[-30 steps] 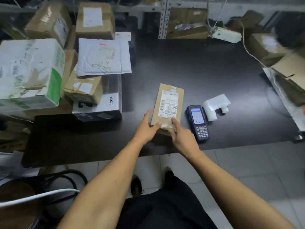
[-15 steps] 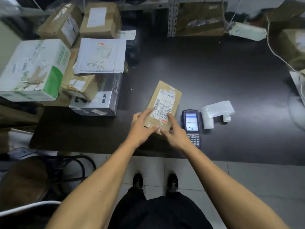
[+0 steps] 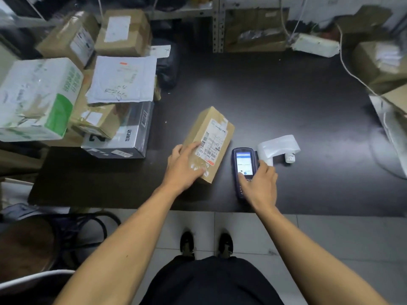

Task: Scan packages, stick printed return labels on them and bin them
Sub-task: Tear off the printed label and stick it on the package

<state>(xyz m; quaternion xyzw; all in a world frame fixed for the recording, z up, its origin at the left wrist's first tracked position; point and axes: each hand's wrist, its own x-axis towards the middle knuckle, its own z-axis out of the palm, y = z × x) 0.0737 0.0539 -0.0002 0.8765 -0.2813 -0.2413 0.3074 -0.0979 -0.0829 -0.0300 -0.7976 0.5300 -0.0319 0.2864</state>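
Note:
A small brown cardboard package (image 3: 211, 133) with a white shipping label lies tilted on the dark table (image 3: 275, 102). My left hand (image 3: 184, 167) rests on its near end, fingers spread over the top. To its right lies a dark handheld scanner (image 3: 243, 160) with a lit screen. My right hand (image 3: 259, 183) covers the scanner's lower half, thumb on its left side and fingers curled round its right side. Just right of the scanner sits a small white label printer (image 3: 277, 147) with a strip of label paper coming out.
A pile of boxes and a white mailer (image 3: 122, 79) fills the table's left side, with a green-and-white box (image 3: 37, 97) at the far left. More cartons (image 3: 378, 62) and a cable sit at the right. A shelf upright (image 3: 218, 23) stands behind. Tiled floor lies below.
My right hand left the package and moved right onto the scanner. My left hand stays on the package's near end. The camera view has shifted.

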